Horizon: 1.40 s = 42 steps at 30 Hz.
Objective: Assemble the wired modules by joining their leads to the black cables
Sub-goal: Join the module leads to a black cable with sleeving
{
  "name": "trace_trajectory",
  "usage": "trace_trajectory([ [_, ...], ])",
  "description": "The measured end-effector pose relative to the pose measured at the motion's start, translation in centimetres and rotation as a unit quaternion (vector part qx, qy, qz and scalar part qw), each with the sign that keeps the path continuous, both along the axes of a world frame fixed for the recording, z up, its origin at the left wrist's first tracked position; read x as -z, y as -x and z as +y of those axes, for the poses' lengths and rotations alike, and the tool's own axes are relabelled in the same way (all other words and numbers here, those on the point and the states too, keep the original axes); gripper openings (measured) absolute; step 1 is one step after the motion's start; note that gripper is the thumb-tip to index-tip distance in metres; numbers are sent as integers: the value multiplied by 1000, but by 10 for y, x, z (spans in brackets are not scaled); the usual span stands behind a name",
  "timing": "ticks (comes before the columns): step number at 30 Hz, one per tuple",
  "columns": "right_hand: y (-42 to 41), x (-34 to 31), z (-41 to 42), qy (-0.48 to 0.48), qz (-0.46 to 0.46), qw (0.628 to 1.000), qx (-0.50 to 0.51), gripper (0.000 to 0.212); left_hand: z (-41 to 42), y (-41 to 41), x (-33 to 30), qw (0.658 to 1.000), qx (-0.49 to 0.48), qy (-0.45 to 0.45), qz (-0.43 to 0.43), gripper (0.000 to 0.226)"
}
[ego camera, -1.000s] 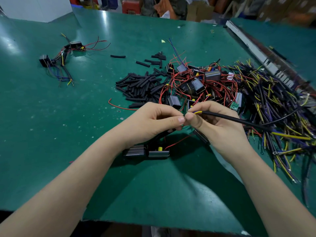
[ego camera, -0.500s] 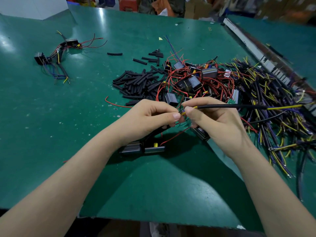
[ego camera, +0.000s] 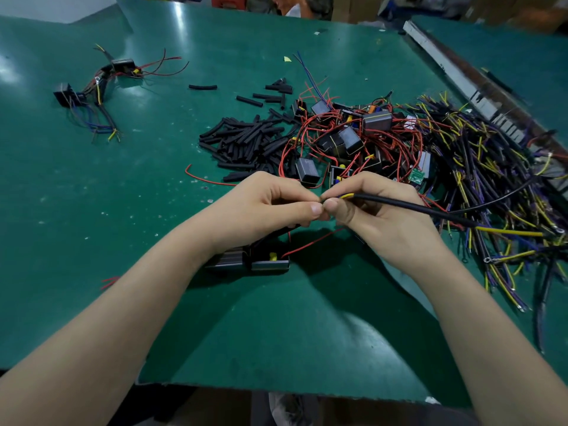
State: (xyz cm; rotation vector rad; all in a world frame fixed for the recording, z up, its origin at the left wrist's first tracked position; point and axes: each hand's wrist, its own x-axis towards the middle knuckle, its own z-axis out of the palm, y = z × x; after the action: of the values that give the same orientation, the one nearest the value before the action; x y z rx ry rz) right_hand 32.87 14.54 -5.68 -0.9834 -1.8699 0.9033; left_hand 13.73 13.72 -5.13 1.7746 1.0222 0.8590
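Cable (ego camera: 399, 206) end pinched in my right hand (ego camera: 378, 216); left hand (ego camera: 264, 207) pinches a lead I cannot see clearly, tips touching mid-frame to align the joint above the worktop (ego camera: 123, 210).

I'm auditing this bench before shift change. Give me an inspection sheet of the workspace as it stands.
Surface: green mat, speckled with pale marks.
Job's things: two black modules under the wrists; module pile with red leads beyond the hands.
Clutter: heap of black sleeve pieces; a finished-looking harness far left.
Hands: left hand pinches a lead end; right hand grips the black cable; thumbs meet at the yellow wire tip.
Cables: tangled black cable pile at right.
Surroundings: metal rail along the right edge; blurred boxes behind.
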Motion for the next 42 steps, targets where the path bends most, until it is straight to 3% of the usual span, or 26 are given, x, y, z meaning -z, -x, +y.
trace_trajectory([
  [9, 2, 3, 2, 65, 53, 996, 5, 11, 2, 2, 2, 982, -33, -169, 73, 10],
  [17, 1, -4, 1, 29, 1, 1000, 11, 13, 4, 7, 0, 996, -29, -86, 23, 6],
  [20, 1, -5, 0, 14, -21, 1000, 3, 20, 3, 5, -1, 998, -35, -43, 4, 11],
  [26, 5, -3, 1, -42, -100, 994, 27, 12, 1, 1, -2, 998, -55, -5, 11, 19],
  [29, 7, 0, 1, -45, -132, 989, 52, 19, 2, -1, 0, 986, -101, -92, 95, 19],
  [32, 7, 6, 2, -28, -139, 987, 72, 33, -1, -6, 2, 947, -125, -237, 176, 16],
  [37, 8, 8, 3, 7, -115, 990, 85, 35, -5, -11, 5, 880, -145, -359, 274, 16],
  [39, 8, 6, 3, 10, -91, 993, 80, 31, -4, -11, 3, 893, -142, -338, 262, 15],
  [42, 7, 1, 1, 8, -52, 997, 62, 18, -1, -5, -2, 964, -114, -192, 148, 13],
])
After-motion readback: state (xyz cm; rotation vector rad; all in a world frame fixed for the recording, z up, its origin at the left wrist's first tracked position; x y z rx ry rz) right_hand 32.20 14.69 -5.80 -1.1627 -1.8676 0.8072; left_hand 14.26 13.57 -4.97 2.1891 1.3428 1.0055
